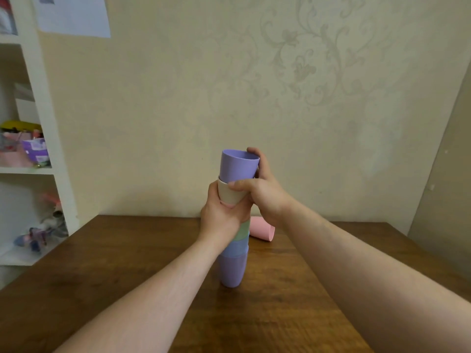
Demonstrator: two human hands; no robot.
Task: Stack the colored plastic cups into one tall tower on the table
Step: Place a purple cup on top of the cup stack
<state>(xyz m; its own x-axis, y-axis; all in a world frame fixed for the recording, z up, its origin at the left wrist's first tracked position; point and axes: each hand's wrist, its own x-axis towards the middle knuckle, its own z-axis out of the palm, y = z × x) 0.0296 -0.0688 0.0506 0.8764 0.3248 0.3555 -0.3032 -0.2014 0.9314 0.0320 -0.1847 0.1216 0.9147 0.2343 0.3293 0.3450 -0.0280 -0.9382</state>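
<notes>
The tower (233, 250) stands upright on the wooden worktop (127, 263), near its middle. From the base upward it consists of nested open-top cups: a purple cup (231, 272), a blue cup (237, 247), a green cup (242, 231), a thin pink edge, a beige cup (228, 193), and an upper purple cup (238, 165) seated in the beige one with its rim open. All cups are matte, smooth and pastel.

The left hand (220, 212) has its grip closed around the tower at mid-height, covering the pink section. The right hand (262, 192) has its grip closed on the upper purple cup, thumb across the beige cup and fingers behind the rim.

A loose pink cup (262, 231) lies on its side just behind and right of the tower. A white shelf unit (43, 103) with assorted items stands well to the tower's left, against the wall.
</notes>
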